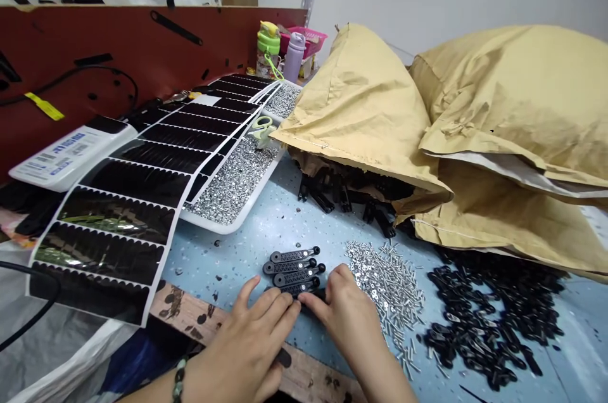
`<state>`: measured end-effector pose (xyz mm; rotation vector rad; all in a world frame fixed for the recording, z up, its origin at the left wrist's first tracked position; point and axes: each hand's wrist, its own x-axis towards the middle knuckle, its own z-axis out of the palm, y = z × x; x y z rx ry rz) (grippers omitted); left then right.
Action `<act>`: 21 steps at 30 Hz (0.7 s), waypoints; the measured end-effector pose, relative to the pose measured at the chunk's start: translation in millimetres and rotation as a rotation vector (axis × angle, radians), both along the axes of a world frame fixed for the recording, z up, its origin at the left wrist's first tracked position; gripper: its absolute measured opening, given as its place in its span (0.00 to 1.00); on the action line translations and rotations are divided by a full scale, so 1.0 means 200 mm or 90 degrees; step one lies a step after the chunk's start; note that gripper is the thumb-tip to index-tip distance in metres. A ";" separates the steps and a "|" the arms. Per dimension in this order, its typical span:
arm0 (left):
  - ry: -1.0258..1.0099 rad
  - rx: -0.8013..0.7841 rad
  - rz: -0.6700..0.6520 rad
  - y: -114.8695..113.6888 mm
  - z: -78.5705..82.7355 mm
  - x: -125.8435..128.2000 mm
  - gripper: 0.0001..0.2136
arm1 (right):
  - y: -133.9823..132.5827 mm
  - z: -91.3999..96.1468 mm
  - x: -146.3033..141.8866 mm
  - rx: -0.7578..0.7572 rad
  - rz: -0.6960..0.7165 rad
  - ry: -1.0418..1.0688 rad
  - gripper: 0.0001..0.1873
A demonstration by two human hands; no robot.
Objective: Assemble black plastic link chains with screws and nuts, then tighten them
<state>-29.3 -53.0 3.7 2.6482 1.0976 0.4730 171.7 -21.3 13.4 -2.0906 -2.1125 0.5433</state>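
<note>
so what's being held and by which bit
The left hand and right hand seem to hold the nearest slotted black plastic bar by its near edge.

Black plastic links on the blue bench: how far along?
Done: a neat row of black plastic links lies together. In hand: left hand and right hand touch the row's near end. Remaining: a loose black parts heap and a silver screw pile.

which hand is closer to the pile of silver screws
Right. The right hand sits at the left edge of the pile of silver screws; the left hand lies farther off.
</note>
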 end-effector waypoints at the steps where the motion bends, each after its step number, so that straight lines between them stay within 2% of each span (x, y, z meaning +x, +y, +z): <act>1: -0.012 -0.006 0.006 0.00 0.01 0.00 0.27 | -0.01 0.00 0.01 0.034 -0.003 -0.015 0.20; 3: -0.049 -0.033 0.032 0.01 0.05 -0.01 0.24 | -0.04 0.02 0.02 0.134 0.023 0.032 0.20; 5: -0.080 -0.083 0.055 0.02 0.10 -0.02 0.21 | -0.07 0.06 0.00 0.218 0.124 0.153 0.16; 8: -0.110 -0.147 0.046 0.02 0.16 -0.03 0.22 | -0.13 0.14 -0.08 0.216 0.367 0.320 0.15; 10: -0.141 -0.171 0.058 0.01 0.17 -0.04 0.24 | -0.14 0.18 -0.12 0.173 0.435 0.400 0.10; 11: -0.163 -0.174 0.089 0.01 0.18 -0.05 0.24 | -0.14 0.18 -0.14 0.157 0.413 0.437 0.08; 12: -0.188 -0.169 0.134 0.00 0.17 -0.07 0.24 | -0.14 0.18 -0.14 0.140 0.354 0.470 0.07; 14: -0.218 -0.130 0.225 -0.01 0.15 -0.12 0.22 | -0.12 0.15 -0.13 0.076 0.171 0.527 0.07; 15: -0.214 -0.101 0.244 -0.01 0.14 -0.14 0.21 | -0.10 0.12 -0.11 0.034 0.076 0.557 0.07; 17: -0.166 -0.044 0.227 -0.02 0.10 -0.17 0.20 | -0.07 0.07 -0.09 -0.051 -0.069 0.622 0.08; 19: -0.101 -0.001 0.180 -0.02 0.06 -0.18 0.20 | -0.05 0.03 -0.09 -0.107 -0.107 0.665 0.14; 21: -0.055 0.032 0.139 -0.02 0.03 -0.17 0.22 | -0.02 -0.01 -0.11 -0.124 -0.085 0.650 0.13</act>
